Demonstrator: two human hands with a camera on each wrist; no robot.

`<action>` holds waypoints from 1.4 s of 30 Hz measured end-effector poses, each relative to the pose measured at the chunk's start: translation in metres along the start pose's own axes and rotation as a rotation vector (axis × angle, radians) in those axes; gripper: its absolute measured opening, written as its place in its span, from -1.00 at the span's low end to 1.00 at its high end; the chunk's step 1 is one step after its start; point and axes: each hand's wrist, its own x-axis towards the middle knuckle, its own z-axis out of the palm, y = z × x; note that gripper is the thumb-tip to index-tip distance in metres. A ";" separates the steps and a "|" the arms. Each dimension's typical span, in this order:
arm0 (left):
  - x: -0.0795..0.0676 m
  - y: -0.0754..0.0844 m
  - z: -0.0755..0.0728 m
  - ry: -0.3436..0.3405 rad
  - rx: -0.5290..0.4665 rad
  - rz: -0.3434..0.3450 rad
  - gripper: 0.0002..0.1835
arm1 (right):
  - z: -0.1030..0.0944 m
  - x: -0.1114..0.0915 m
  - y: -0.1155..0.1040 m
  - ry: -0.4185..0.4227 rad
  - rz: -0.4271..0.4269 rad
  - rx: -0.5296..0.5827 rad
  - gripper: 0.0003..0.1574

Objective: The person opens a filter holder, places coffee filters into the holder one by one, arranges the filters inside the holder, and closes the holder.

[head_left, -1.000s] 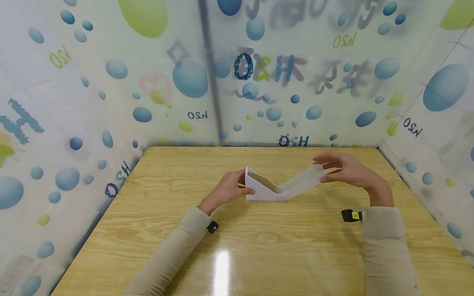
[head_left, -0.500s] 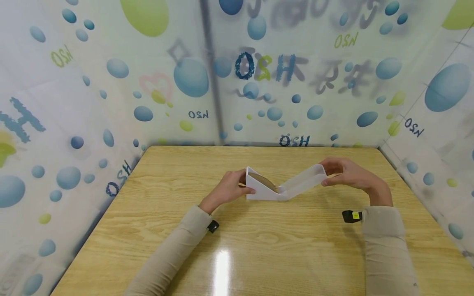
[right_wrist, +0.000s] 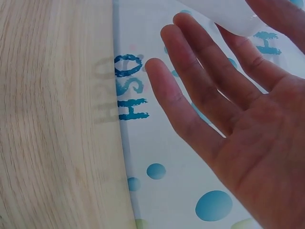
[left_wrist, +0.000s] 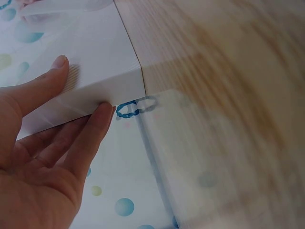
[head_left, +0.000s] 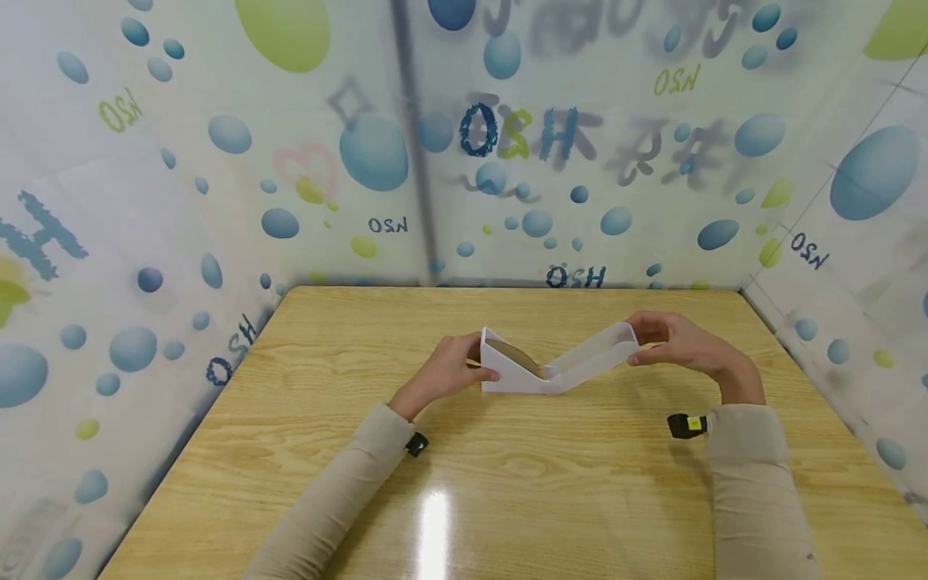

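Observation:
In the head view a white box (head_left: 507,374) with a slanted open top stands on the table. A flat brown item (head_left: 516,354), kind unclear, shows inside it. A translucent lid (head_left: 590,358) tilts up to the right from the box's low end, swung wide. My left hand (head_left: 451,366) grips the box's tall left end, thumb on the near side; the left wrist view shows fingers beneath the white edge. At the lid's raised end, my right hand (head_left: 677,342) pinches it between thumb and index finger. Its other fingers are extended in the right wrist view.
The pale wooden table (head_left: 362,483) reaches back to a patterned cloth wall (head_left: 616,161) with blue and green dots. Side cloths (head_left: 130,242) close in on the left and right. A glare spot (head_left: 433,532) lies near the front.
My right hand's fingers have come down and slightly right, from above the lid's raised end to around its outer end. My left hand and the box have stayed in place.

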 end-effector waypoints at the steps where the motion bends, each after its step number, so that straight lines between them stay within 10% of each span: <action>1: 0.000 0.000 0.000 0.000 0.000 -0.003 -0.59 | 0.000 0.000 0.000 0.001 0.000 -0.003 -0.55; 42: 0.000 -0.001 0.001 -0.005 -0.015 -0.009 -0.58 | 0.003 0.002 -0.004 0.015 -0.018 -0.001 -0.57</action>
